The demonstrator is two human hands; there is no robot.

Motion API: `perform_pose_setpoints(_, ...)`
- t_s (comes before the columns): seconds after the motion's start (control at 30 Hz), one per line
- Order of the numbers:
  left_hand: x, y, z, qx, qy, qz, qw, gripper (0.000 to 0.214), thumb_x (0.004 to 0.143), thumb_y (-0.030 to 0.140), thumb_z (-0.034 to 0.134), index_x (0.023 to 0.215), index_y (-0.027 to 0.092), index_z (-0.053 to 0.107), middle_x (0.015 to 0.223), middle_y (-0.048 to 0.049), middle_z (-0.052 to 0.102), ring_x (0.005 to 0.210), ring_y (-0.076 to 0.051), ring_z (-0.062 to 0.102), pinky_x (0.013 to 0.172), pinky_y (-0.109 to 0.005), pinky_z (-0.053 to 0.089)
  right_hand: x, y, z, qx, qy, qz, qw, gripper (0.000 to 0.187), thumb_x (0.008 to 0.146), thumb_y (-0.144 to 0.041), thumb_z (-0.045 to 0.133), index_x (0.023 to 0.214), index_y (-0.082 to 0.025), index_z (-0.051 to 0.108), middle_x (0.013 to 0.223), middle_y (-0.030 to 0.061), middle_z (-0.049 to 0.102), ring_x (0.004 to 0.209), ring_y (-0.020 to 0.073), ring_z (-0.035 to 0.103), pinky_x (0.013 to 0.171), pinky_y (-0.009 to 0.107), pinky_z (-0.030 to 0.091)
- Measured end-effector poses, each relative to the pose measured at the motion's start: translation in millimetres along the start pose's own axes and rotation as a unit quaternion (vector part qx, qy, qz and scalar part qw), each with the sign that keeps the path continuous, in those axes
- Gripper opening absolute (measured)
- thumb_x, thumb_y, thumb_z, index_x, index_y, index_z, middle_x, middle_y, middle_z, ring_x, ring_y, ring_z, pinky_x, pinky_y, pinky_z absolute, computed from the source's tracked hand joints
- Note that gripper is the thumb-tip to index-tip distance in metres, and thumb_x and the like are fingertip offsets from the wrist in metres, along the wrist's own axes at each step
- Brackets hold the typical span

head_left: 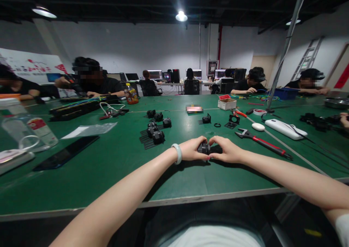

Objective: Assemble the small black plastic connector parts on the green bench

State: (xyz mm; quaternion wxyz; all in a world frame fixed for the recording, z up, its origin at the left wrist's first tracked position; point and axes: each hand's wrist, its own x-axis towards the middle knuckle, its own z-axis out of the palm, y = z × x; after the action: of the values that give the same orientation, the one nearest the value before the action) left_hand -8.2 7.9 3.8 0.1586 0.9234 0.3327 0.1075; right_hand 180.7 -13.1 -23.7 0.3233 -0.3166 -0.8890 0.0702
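Note:
Both hands meet over the green table (pixel 188 181), gripping one black plastic part (pixel 204 149) between them. My left hand (pixel 192 149), below a pale bangle (pixel 177 153), pinches its left side. From the right, my right hand (pixel 227 149) closes thumb and fingers on the same part. Fingers hide much of it, so its exact kind is unclear. Left of the hands sit several similar black parts with pronged bases (pixel 154 136). Beyond the hands are another black part (pixel 206 119), a black ring (pixel 217 125) and a square black bracket (pixel 233 120).
An adjustable wrench (pixel 264 143) with red-black handle lies at right, near a white mouse (pixel 258 126) and a white power strip (pixel 285 129). A dark tablet (pixel 68 152) and plastic bottle (pixel 40 130) are at left. A small box (pixel 227 104) stands farther back. Co-workers sit across the table.

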Motion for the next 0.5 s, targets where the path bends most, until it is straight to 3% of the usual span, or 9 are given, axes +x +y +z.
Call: perform_pose_setpoints(0.5,-0.5,1.5,0.2,-0.005,0.001,-0.003,1.0,0.049,0.059,0.048,0.055,0.095,0.017,0.041,0.075,0.0001,0.05,0.065,-0.015,0.049,0.054,-0.021,0.035,-0.1,1.7,0.1,0.011,-0.008,0.0,1.0,0.027,0.066,-0.029,0.057,0.088,-0.016,0.048,0.084,0.0047,0.055,0.078,0.0161,0.05,0.069,0.028,0.039)
